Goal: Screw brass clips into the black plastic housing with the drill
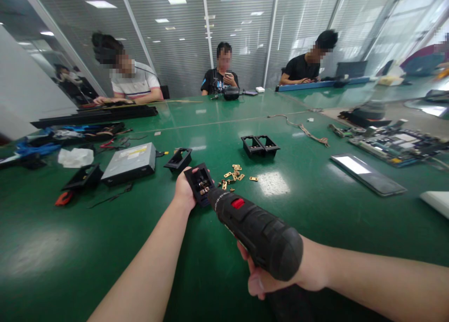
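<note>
My left hand (184, 190) is closed around a black plastic socket housing (200, 182), tilted toward me, with brass-coloured metal parts inside it. In my right hand (261, 277) is a black cordless drill (261, 228) with a red switch on top. Its chuck points left into the open side of the housing; the bit's tip is hidden. Just beyond the drill lie loose brass plates (228, 175) and small screws. Another black housing (178, 159) rests behind my left hand, and a joined pair of black housings (259, 146) stands farther back.
A silver disc drive (131, 163) lies at left beside another black housing (84, 177) and crumpled white tissue (76, 157). On the right are a phone (368, 174), circuit boards (396, 142) and a cable (308, 131). Several people sit across the green table (140, 275).
</note>
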A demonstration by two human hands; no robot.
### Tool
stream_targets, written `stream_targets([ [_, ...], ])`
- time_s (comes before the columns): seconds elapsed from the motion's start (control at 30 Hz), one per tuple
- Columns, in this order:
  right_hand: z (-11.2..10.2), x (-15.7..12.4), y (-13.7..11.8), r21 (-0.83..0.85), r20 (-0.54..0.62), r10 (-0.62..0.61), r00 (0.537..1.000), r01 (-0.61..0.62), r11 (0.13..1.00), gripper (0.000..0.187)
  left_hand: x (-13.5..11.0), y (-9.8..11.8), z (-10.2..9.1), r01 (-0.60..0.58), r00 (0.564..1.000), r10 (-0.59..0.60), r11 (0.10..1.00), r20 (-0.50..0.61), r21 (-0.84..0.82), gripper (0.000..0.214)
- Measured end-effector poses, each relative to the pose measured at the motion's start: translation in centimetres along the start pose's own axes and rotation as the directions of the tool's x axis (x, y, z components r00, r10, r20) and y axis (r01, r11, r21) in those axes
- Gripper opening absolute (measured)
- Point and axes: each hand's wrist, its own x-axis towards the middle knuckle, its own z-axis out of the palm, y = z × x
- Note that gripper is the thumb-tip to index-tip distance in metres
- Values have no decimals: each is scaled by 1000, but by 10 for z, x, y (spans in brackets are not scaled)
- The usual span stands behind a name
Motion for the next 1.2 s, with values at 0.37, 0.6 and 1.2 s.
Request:
stream_targets([
  [0.37,-1,1,2,91,14,36,999,-37,995,35,0,0,-1,9,1000,-9,1000,-14,17,30],
  [0.6,0,1,6,79,-7,15,1000,-15,997,29,-2,1,1,18,1000,-18,1000,-13,-2,28],
  [1.2,5,6,3,124,-47,36,998,-30,992,37,2,0,-4,1,1000,-1,1000,0,-16,27],
])
